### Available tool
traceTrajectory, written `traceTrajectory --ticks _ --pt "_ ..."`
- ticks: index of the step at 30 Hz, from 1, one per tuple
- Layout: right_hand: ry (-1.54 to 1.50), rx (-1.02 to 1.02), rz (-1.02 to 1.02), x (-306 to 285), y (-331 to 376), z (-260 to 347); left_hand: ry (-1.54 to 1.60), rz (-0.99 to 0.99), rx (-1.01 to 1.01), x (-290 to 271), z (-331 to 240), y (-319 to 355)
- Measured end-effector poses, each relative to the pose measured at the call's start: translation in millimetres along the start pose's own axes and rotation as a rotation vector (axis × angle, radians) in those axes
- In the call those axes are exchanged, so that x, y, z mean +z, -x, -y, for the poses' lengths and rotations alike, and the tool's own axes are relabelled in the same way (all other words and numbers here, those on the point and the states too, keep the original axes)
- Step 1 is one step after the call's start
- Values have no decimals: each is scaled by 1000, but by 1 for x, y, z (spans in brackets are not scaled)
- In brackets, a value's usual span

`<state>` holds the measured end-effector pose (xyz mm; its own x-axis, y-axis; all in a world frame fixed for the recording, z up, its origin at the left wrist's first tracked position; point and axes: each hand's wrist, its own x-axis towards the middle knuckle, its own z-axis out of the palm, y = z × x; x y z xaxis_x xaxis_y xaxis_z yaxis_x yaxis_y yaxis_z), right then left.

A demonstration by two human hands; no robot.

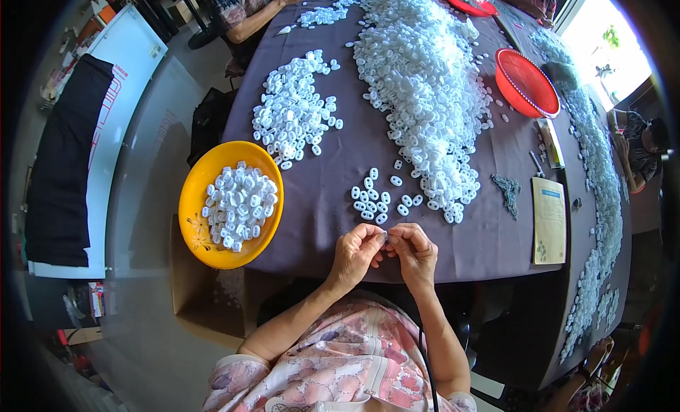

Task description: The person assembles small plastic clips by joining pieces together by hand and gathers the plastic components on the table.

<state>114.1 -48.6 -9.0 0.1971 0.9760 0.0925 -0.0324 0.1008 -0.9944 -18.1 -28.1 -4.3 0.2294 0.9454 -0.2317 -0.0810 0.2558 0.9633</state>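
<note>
Close to the table's near edge, my left hand [355,255] and my right hand [416,256] meet with thumbs and fingertips pinched together. Between them is a small white plastic piece [385,235], mostly covered by the fingers. Just beyond my hands lie several loose white oval plastic pieces with two holes [372,195]. A large heap of the same pieces [418,93] runs away from me down the middle of the table. Another, smaller pile [294,107] sits to the left. A yellow bowl [193,224] at the left edge holds more white pieces [239,205].
On the right are a red plastic basket [524,82], a yellowish booklet [550,224] and a tangle of grey-green cord [507,192]. A cardboard box [205,309] stands below the bowl. Other people sit at the far left [241,15] and far right [641,146], near more white heaps [598,199].
</note>
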Motion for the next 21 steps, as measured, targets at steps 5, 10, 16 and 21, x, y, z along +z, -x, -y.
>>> traceTrajectory --ticks 5,10,16,21 --pt "15 8 0 0 0 -1 17 1 -31 -1 -1 0" --pt "84 -47 5 -1 2 -6 25 -6 -43 0 -2 1" --pt "194 20 25 0 0 -4 -66 -41 144 5 8 0" --pt "183 100 17 1 0 -3 -14 -28 123 5 9 -1"
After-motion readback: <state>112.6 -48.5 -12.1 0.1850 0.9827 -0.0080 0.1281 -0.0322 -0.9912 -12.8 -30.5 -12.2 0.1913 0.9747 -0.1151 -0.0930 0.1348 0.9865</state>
